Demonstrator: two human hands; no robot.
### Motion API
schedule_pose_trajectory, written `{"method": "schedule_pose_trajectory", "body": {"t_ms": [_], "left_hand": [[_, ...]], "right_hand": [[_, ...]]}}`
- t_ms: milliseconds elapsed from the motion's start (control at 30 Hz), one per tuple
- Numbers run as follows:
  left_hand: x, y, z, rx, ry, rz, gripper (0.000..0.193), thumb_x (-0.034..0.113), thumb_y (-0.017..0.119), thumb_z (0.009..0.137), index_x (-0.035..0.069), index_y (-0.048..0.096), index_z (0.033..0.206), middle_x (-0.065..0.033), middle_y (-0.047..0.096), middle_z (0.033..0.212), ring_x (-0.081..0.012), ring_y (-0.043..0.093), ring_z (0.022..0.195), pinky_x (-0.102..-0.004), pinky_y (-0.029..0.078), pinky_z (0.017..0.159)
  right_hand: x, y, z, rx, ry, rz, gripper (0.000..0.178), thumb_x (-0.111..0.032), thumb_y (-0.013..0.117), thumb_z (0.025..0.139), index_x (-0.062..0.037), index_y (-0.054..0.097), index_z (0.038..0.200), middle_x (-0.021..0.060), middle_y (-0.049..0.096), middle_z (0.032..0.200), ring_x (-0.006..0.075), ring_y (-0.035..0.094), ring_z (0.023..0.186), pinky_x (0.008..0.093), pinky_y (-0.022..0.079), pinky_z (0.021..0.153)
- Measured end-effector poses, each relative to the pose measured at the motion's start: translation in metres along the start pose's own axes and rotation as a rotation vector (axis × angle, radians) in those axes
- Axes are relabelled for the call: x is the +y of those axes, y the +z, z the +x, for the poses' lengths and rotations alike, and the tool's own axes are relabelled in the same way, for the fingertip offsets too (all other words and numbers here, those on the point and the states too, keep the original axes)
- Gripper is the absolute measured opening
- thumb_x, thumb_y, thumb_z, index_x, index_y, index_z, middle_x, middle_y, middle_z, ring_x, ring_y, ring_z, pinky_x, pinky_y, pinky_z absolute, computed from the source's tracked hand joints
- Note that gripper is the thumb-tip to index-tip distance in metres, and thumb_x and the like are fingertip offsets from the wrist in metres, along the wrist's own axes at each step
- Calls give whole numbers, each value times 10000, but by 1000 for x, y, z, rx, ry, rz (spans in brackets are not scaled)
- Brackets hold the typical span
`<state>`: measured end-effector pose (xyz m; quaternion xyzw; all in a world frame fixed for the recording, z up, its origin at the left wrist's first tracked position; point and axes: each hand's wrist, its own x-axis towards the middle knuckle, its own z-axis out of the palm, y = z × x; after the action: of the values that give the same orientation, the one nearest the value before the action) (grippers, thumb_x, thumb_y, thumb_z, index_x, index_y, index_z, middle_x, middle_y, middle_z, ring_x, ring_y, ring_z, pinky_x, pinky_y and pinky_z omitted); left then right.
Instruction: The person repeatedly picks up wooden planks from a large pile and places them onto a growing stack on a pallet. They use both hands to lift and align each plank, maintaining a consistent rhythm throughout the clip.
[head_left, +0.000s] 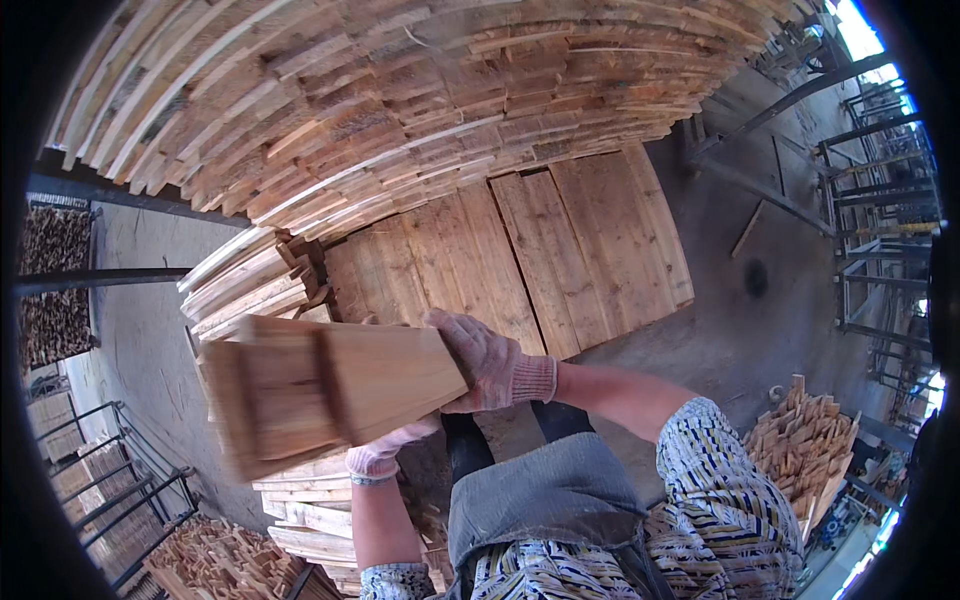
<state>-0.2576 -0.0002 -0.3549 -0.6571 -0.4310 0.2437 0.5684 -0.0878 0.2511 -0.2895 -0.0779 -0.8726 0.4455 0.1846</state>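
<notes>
A pale wooden board (pixel 395 365) is raised in front of me and slants up to the left. Its left end is broad and smeared by motion, with dark brown bands; whether it is one board or more, I cannot tell. My right hand (pixel 487 362), in a pinkish knit glove, is closed round the board's right end. Below the lower edge is my left hand (pixel 385 452), also gloved and closed against the board, its fingers mostly hidden underneath. Beyond the board lies a platform of wide planks (pixel 500 260) laid side by side, with dark gaps between some.
A large stack of rough boards (pixel 420 100) rises along the far side. Shorter pieces are piled at the platform's left (pixel 255 285), and more boards (pixel 310 500) lie beside my left arm. Bundled sticks (pixel 800 440) stand at right, near metal racks (pixel 880 240).
</notes>
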Motion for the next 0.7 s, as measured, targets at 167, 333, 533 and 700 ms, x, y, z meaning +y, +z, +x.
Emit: {"method": "schedule_pose_trajectory", "body": {"t_ms": [167, 333, 533, 700], "left_hand": [[86, 20, 19, 217, 1470, 1890, 809, 536, 680, 869, 106, 393, 1492, -102, 461, 1488, -282, 505, 1304, -467, 506, 1030], [49, 66, 136, 368, 1419, 2377, 827, 412, 831, 775, 99, 465, 1446, -93, 554, 1411, -258, 562, 1246, -442, 513, 1026], [-27, 81, 176, 723, 1236, 2584, 969, 302, 979, 644, 58, 475, 1435, -119, 611, 1365, -257, 598, 1219, -447, 500, 1052], [-50, 109, 203, 1539, 1312, 2925, 1048, 510, 836, 716, 25, 329, 1495, -253, 473, 1451, -405, 437, 1378, -522, 408, 1128]], "right_hand": [[89, 39, -30, -73, 231, 117, 1338, -592, 877, 649, 15, 120, 1570, 292, 368, 1499, 488, 408, 1372, 505, 360, 1159], [134, 36, -22, 79, 122, -34, 1121, -629, 750, 790, -5, 222, 1557, 253, 438, 1453, 406, 484, 1323, 487, 451, 1083], [125, -36, -31, -353, 627, 622, 1175, -404, 867, 709, -13, 181, 1579, 208, 465, 1473, 332, 475, 1349, 435, 417, 1133], [183, -133, -107, -236, 1026, 165, 1263, -310, 937, 656, -17, 144, 1595, 201, 487, 1474, 321, 489, 1348, 421, 412, 1147]]}}
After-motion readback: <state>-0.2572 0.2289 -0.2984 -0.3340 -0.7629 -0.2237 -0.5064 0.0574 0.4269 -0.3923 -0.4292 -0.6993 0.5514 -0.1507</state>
